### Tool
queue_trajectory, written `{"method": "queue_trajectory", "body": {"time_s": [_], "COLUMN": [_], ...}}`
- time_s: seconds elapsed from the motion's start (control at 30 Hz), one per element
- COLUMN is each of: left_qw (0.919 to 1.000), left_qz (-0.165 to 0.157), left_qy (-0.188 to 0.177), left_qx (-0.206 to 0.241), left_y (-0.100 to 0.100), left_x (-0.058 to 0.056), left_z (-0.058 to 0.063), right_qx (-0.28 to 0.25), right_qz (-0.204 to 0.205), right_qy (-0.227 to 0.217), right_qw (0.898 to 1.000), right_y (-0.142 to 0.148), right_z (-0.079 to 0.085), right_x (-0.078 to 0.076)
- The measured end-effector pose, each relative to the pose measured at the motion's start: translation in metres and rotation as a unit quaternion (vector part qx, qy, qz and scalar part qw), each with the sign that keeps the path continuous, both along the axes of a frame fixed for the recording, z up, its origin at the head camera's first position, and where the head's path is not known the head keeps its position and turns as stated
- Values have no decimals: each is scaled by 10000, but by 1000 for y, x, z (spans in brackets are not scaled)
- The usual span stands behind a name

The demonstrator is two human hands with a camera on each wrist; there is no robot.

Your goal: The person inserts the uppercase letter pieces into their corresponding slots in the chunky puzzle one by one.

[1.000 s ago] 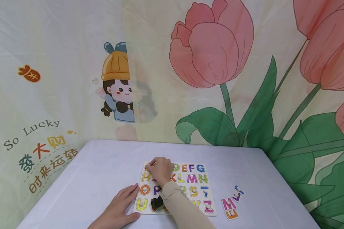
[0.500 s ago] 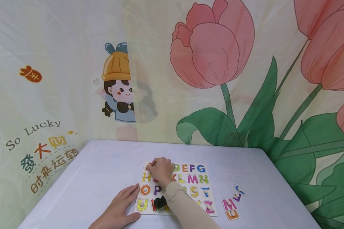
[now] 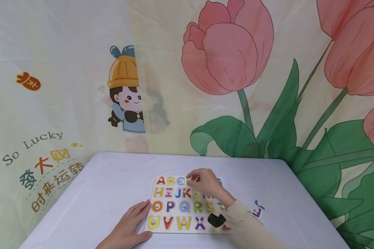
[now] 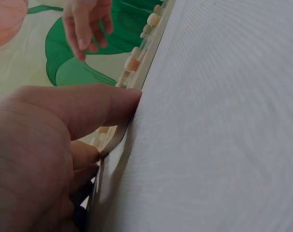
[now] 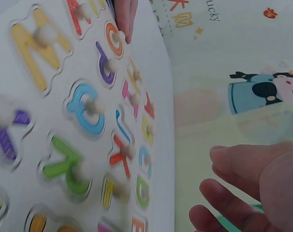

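Observation:
A white alphabet puzzle board [image 3: 202, 215] lies on the table, with colourful knobbed letters in its slots. My left hand [image 3: 129, 222] rests beside its left edge, fingers nearly straight along the side and thumb at the front corner. The left wrist view shows that thumb [image 4: 103, 107] against the board's rim. Above the board's back row hovers my right hand [image 3: 205, 181], fingers loosely bent and nothing between them; it covers part of the letters at upper right. A red letter A [image 3: 160, 181] sits in the back left slot.
Loose letters, a blue one [image 3: 259, 204] and a purple one [image 3: 257, 212], lie on the white table [image 3: 81, 207] right of the board. The right sleeve [image 3: 252, 224] crosses the board's right edge. A printed cloth [image 3: 162, 79] hangs behind the table.
My right hand has left the letter A at the back left and moved right, uncovering A, B and C. The sleeve now hides the loose M and E. My left hand stays put.

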State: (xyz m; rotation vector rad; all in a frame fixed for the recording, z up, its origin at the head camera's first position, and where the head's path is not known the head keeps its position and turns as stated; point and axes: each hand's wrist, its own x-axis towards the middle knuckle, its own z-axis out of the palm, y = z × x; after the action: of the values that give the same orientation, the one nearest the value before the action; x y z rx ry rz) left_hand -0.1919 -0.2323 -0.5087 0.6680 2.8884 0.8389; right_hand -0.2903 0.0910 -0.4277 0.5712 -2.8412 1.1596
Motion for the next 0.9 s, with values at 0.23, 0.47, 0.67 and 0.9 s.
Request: {"method": "queue_trajectory", "body": {"time_s": [0.23, 0.47, 0.67, 0.9], "left_qw": [9995, 9995, 9980, 9995], "left_qz": [4, 15, -2, 75], "left_qy": [317, 305, 629, 306], "left_qx": [-38, 33, -21, -23], "left_y": [-1, 1, 1, 1], "left_x": [1, 3, 3, 3], "left_z": [1, 1, -2, 1], "right_qx": [-3, 354, 496, 552], "right_qz": [-1285, -2288, -2604, -2803], "right_qy": [145, 5, -70, -127], "right_qw": [9916, 9728, 9642, 9582], "right_y": [96, 174, 207, 212], "right_z": [-10, -36, -53, -63], "right_x": [36, 62, 72, 73]}}
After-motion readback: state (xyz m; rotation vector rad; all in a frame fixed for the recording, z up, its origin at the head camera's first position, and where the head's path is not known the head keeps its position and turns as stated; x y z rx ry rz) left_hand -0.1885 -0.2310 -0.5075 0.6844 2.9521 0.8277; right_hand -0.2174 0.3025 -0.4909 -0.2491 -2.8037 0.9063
